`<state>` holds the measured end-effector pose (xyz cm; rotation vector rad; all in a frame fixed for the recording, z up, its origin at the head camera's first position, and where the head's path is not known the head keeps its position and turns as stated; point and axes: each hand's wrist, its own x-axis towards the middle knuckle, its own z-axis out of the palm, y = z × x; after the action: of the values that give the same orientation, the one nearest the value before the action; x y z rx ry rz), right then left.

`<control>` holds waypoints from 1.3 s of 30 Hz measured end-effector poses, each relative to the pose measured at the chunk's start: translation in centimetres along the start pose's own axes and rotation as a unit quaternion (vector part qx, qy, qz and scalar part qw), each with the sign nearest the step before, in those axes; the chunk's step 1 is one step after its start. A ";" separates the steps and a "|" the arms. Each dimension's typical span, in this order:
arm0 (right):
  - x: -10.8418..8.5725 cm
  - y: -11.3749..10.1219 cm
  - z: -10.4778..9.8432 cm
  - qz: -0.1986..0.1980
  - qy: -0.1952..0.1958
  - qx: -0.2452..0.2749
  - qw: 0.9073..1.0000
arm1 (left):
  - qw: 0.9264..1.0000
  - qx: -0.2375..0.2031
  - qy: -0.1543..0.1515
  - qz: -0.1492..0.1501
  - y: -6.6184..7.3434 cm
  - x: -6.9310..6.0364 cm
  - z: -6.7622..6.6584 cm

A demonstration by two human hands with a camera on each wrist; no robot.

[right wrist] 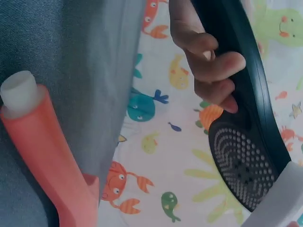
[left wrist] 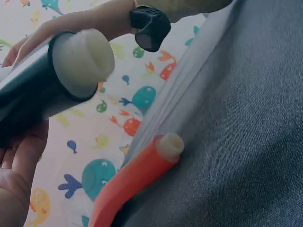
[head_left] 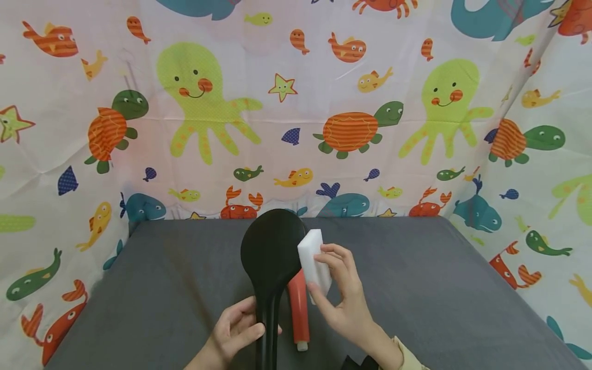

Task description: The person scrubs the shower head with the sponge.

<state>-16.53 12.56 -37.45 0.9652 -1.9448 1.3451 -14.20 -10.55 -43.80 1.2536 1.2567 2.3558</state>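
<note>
A black handheld shower head [head_left: 273, 246] stands upright over the table, its smooth back showing in the head view. My left hand [head_left: 238, 326] grips its handle, thumb in front and fingers around the far side. In the right wrist view the dotted nozzle face of the shower head [right wrist: 244, 165] shows. My right hand [head_left: 344, 293] pinches a white sponge block [head_left: 314, 257] between thumb and fingers. That sponge [right wrist: 279, 198] is against the rim of the head. The left wrist view shows a whitish hollow end [left wrist: 87, 56] on the black handle.
On the grey table [head_left: 416, 288], just behind the shower head, lies a red tube-like handle [head_left: 299, 308] with a whitish end. A curtain [head_left: 287, 61] printed with sea animals rises along the back and sides. Something black [head_left: 361, 363] shows by the right wrist.
</note>
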 end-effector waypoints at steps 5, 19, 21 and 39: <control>1.3 0.4 -1.2 0.042 0.013 0.038 0.998 | 0.999 0.035 -0.006 -0.039 0.4 0.0 0.2; 0.7 0.6 -2.0 0.102 0.002 0.072 0.992 | 0.983 0.179 0.033 -0.034 0.7 -0.1 0.2; -0.1 0.5 -1.6 0.108 -0.002 0.081 0.991 | 0.980 0.191 0.045 -0.037 0.8 -0.1 0.1; 3.3 0.1 -4.6 0.075 -0.003 -0.003 0.997 | 0.939 0.341 -0.031 0.026 0.1 -0.1 0.0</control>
<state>-18.19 16.12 -33.45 0.8338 -2.0601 1.4184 -14.10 -10.66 -43.81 1.5226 2.1450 1.9336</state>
